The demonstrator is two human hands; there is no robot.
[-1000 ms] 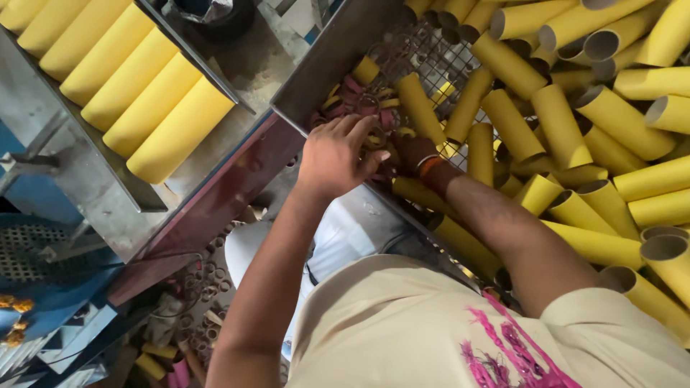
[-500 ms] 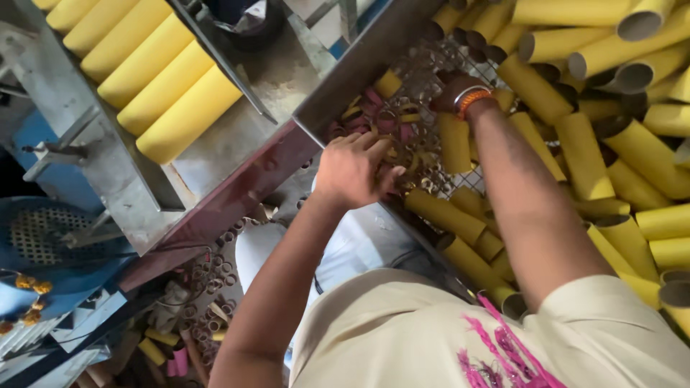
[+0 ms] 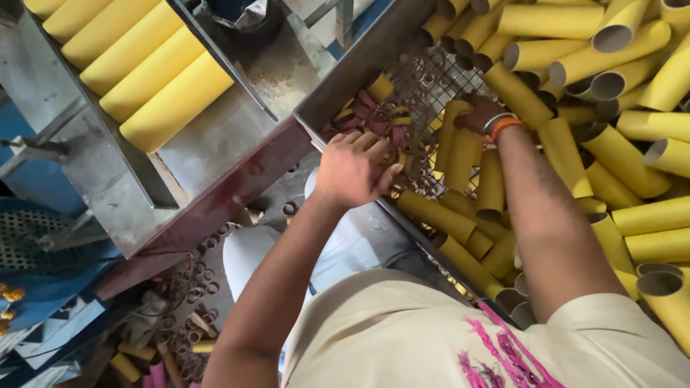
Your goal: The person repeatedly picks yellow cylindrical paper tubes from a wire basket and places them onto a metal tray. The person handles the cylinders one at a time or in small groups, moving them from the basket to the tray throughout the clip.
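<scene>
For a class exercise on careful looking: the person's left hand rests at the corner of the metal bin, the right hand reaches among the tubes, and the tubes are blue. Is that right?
Not quite: the tubes are yellow, not blue, as the head view shows. The rest stands: the left hand rests at the corner of the metal bin, and the right hand reaches among the tubes.

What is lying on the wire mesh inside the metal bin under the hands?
Pink and yellow cut rings lie on the wire mesh, beside yellow tubes. The left hand and right hand cover whatever lies beneath them.
</scene>
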